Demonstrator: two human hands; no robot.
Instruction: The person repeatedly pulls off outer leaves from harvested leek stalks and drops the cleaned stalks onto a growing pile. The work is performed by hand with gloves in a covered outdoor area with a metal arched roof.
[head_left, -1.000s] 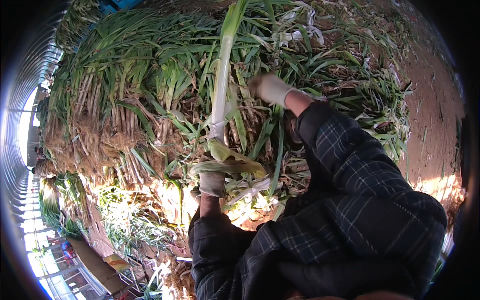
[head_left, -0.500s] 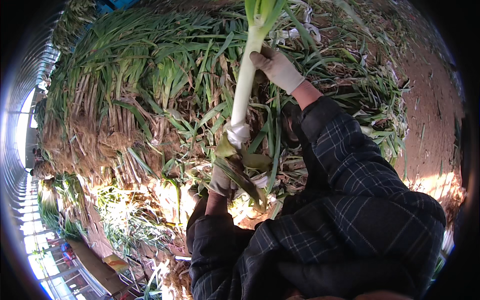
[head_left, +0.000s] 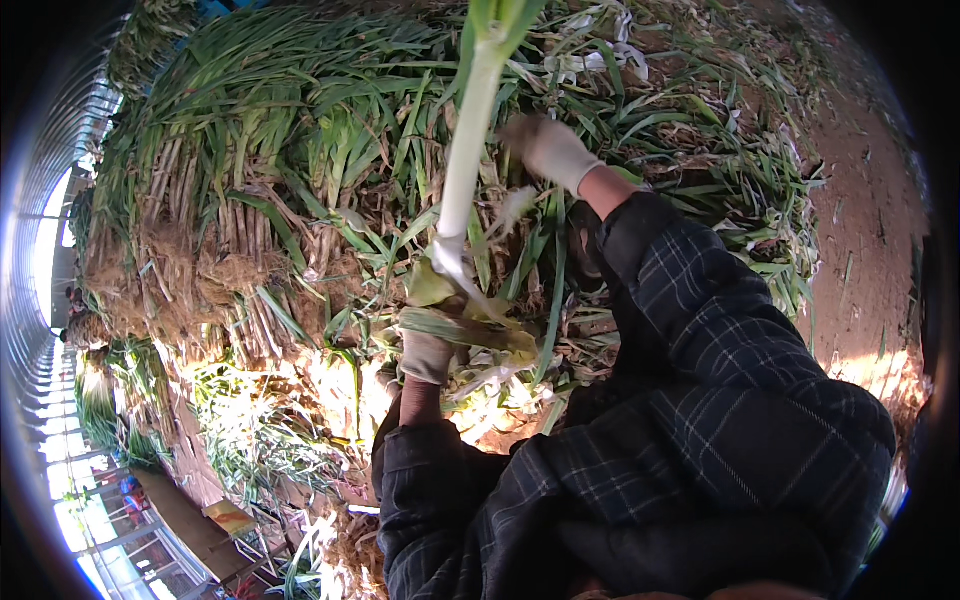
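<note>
Fingers of the left hand (head_left: 427,358) hold a long green onion (head_left: 465,165) with a smooth white stalk

Both hands wear pale cloth gloves (head_left: 425,370). The left fingers are closed around the onion's low end, but floppy yellow-green leaves (head_left: 470,332) hide most of them. Thin white skin (head_left: 450,258) hangs on the onion just above these fingers. The white stalk goes up from there, leaning a bit to the right, and its green top (head_left: 500,18) runs off the upper edge of the view.

The right hand (head_left: 558,155) is higher, just right of the stalk. Its fingers are blurry, so I cannot tell if they are wide or narrow. A thin, pale, blurry strip (head_left: 513,208) is just below them.

Up and left of the left fingers is a big pile of green onions (head_left: 180,185) with brown, stringy roots (head_left: 230,272). Down and left, green and yellow leaves (head_left: 265,430) lie in bright sun. Right of the right fingers are messy, loose green leaves (head_left: 700,140), and farther right is brown dirt floor (head_left: 860,220).
</note>
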